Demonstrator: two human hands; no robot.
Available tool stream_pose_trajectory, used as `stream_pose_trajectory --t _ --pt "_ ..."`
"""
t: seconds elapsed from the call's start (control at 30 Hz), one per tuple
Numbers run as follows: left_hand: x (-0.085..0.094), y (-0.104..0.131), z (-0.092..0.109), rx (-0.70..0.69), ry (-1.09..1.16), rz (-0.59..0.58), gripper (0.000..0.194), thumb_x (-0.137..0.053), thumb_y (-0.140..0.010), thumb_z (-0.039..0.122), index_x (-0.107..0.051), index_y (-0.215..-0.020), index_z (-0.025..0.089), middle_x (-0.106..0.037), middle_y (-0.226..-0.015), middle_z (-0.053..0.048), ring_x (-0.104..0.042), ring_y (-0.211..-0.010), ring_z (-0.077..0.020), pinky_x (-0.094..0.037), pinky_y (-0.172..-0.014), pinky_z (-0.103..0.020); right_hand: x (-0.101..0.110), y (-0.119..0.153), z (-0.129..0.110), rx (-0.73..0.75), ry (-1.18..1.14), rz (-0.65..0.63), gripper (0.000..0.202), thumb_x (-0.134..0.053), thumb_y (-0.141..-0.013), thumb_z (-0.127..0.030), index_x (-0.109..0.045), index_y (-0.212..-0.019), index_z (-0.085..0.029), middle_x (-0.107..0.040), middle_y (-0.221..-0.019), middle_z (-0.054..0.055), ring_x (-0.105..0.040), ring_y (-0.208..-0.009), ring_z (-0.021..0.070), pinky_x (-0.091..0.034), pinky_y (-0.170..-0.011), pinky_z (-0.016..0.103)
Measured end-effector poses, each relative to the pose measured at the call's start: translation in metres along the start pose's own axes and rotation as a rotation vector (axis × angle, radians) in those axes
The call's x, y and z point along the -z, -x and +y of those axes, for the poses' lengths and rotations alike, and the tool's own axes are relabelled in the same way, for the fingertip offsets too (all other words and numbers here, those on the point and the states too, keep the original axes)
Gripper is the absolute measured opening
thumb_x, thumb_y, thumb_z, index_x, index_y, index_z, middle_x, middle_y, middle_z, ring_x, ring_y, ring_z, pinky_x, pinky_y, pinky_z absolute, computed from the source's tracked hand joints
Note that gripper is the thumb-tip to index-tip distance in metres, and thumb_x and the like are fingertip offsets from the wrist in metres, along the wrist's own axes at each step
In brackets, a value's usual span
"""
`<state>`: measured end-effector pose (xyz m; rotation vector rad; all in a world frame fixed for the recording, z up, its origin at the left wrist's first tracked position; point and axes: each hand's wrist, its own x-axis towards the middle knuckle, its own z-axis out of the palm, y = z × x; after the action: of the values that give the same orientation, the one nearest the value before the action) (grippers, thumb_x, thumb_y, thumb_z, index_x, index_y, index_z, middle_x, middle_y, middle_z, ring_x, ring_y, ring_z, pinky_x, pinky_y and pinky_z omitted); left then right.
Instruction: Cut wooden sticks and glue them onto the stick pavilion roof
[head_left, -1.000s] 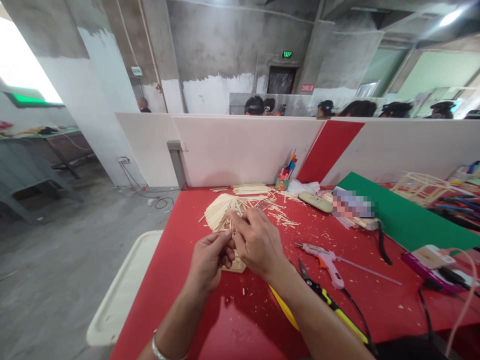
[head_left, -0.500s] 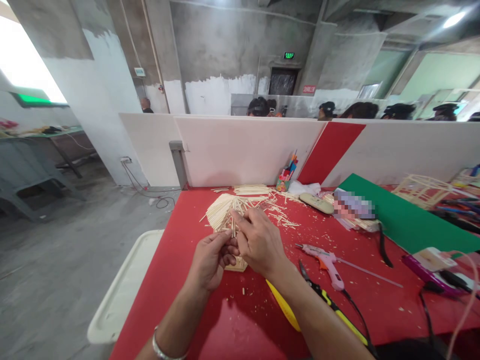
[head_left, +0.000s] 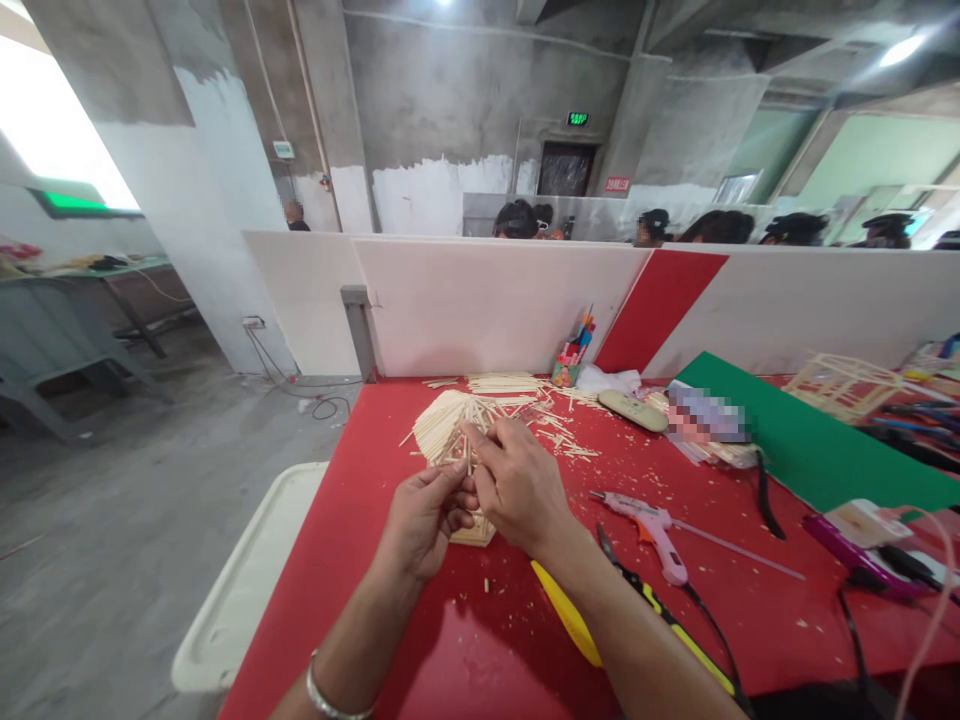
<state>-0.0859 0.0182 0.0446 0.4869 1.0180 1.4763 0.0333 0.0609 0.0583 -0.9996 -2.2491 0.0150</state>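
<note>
A model built of thin wooden sticks [head_left: 442,425] stands on the red table, with a fan-shaped slatted roof and a flat base under my hands. My left hand [head_left: 429,515] pinches the lower end of a thin stick at the model's near side. Against the upper part of the sticks, my right hand [head_left: 519,480] presses with its index finger stretched along them and its other fingers curled. My fingers hide much of the model's near side.
Loose sticks [head_left: 506,383] lie behind the model. To the right are a pink glue gun [head_left: 649,525], yellow-black pliers [head_left: 660,605], a yellow tool [head_left: 566,610], an oval case [head_left: 634,410], a pen cup [head_left: 566,370] and a green board [head_left: 795,440].
</note>
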Motion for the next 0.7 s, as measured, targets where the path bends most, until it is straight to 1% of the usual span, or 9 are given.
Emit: stream_pose_trajectory --t 0.1,0.3,0.37,0.4,0.47,0.53,0.63,0.7 --pt "0.000 0.000 0.000 0.003 -0.008 0.002 0.021 -0.081 -0.059 0.023 -0.067 -0.063 0.009 -0.063 -0.051 -0.002 -0.054 -0.039 -0.0074 -0.044 -0.035 -0.015 0.000 0.000 0.000 0.002 0.002 0.002 0.047 -0.043 -0.083 -0.018 -0.054 -0.128 -0.020 -0.054 -0.091 0.007 -0.048 -0.090 0.0209 -0.043 -0.072 0.030" --pt "0.001 0.002 -0.002 -0.043 -0.067 0.008 0.029 -0.084 -0.054 0.031 -0.066 -0.060 0.009 -0.062 -0.050 -0.002 -0.053 -0.038 -0.0067 -0.043 -0.035 -0.014 0.000 0.003 0.003 0.011 -0.017 0.024 0.046 -0.043 -0.084 -0.019 -0.054 -0.129 -0.020 -0.054 -0.089 0.007 -0.049 -0.087 0.0203 -0.043 -0.072 0.030" --pt "0.003 0.004 -0.004 -0.089 -0.095 0.034 0.030 -0.085 -0.051 0.033 -0.067 -0.059 0.010 -0.064 -0.051 -0.002 -0.054 -0.039 -0.0074 -0.043 -0.035 -0.015 0.002 0.007 0.003 0.006 -0.064 0.061 0.046 -0.042 -0.086 -0.019 -0.054 -0.130 -0.019 -0.056 -0.090 0.008 -0.049 -0.088 0.0201 -0.043 -0.074 0.031" --pt "0.004 0.007 -0.006 -0.123 -0.117 0.051 0.031 -0.084 -0.052 0.034 -0.067 -0.060 0.010 -0.065 -0.053 -0.003 -0.055 -0.040 -0.0081 -0.044 -0.036 -0.016 0.003 0.010 0.002 -0.008 -0.098 0.101 0.044 -0.042 -0.086 -0.020 -0.054 -0.129 -0.018 -0.057 -0.092 0.008 -0.050 -0.089 0.0202 -0.044 -0.076 0.031" --pt "0.008 0.016 -0.010 -0.206 -0.183 0.084 0.029 -0.082 -0.055 0.036 -0.069 -0.063 0.012 -0.066 -0.055 -0.003 -0.057 -0.042 -0.0103 -0.046 -0.038 -0.018 0.006 0.017 0.002 -0.084 -0.192 0.193 0.039 -0.042 -0.089 -0.025 -0.059 -0.124 -0.017 -0.059 -0.094 0.009 -0.052 -0.089 0.0193 -0.044 -0.080 0.032" --pt "0.010 0.028 -0.017 -0.271 -0.292 0.096 0.026 -0.079 -0.060 0.037 -0.070 -0.068 0.013 -0.067 -0.056 -0.004 -0.058 -0.042 -0.0122 -0.047 -0.039 -0.021 0.010 0.026 0.001 -0.201 -0.355 0.225 0.035 -0.047 -0.088 -0.033 -0.064 -0.115 -0.018 -0.062 -0.088 0.007 -0.054 -0.079 0.0162 -0.045 -0.074 0.029" --pt "0.010 0.048 -0.032 -0.289 -0.460 0.077 0.021 -0.076 -0.064 0.035 -0.072 -0.069 0.015 -0.064 -0.047 -0.002 -0.056 -0.039 -0.0130 -0.047 -0.041 -0.022 0.015 0.042 0.004 -0.335 -0.670 0.155 0.027 -0.054 -0.085 -0.037 -0.070 -0.096 -0.019 -0.061 -0.074 0.001 -0.052 -0.064 0.0116 -0.043 -0.059 0.022" --pt "0.010 0.057 -0.044 -0.280 -0.549 0.050 0.017 -0.076 -0.065 0.034 -0.073 -0.069 0.017 -0.064 -0.046 -0.002 -0.056 -0.040 -0.0131 -0.047 -0.043 -0.021 0.017 0.055 0.006 -0.392 -0.802 0.121 0.025 -0.055 -0.085 -0.037 -0.070 -0.081 -0.018 -0.059 -0.068 -0.001 -0.051 -0.062 0.0108 -0.040 -0.056 0.021"
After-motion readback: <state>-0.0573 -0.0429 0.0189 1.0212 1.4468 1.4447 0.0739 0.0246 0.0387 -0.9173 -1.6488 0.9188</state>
